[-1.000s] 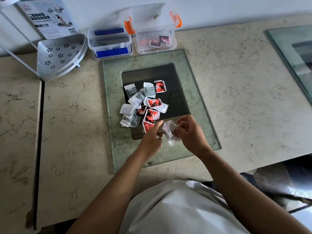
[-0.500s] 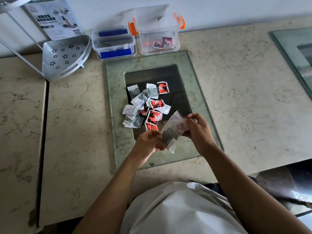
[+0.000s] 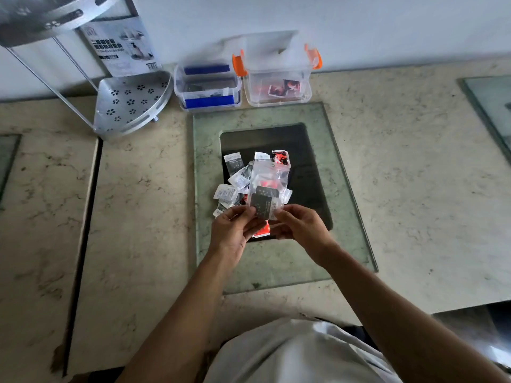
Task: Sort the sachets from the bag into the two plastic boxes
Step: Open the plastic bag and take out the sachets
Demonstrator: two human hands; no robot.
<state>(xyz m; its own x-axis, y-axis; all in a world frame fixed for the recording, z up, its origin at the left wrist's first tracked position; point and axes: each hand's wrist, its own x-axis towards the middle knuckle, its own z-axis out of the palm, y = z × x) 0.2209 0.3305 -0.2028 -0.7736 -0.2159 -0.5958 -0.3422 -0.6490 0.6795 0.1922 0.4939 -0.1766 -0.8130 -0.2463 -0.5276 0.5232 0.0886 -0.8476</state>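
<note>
The small clear plastic zip bag (image 3: 269, 186), crumpled between the hands a second ago, is now spread flat and held up over the pile of grey-white and red-black sachets (image 3: 238, 179) lying on the dark-centred glass panel (image 3: 345, 189) of the marble desk (image 3: 414, 161). That suggests the person is checking what remains inside: at least one dark grey sachet (image 3: 262, 207) shows at the bag's near end, so emptying is likely not finished.

The left hand (image 3: 233, 230) pinches the bag's near left corner, fingers narrow on the film; the right hand (image 3: 300, 225) pinches the near right corner the same way.

Half a second ago the bag hung slanted and half unfolded; now it stands flatter, its far edge pointing away from the person.

At the wall, the clear box with blue clips (image 3: 207, 88) holds what seem to be grey sachets; the clear box with orange clips (image 3: 278, 84) holds red ones. Most sorting seems left to do.
</note>
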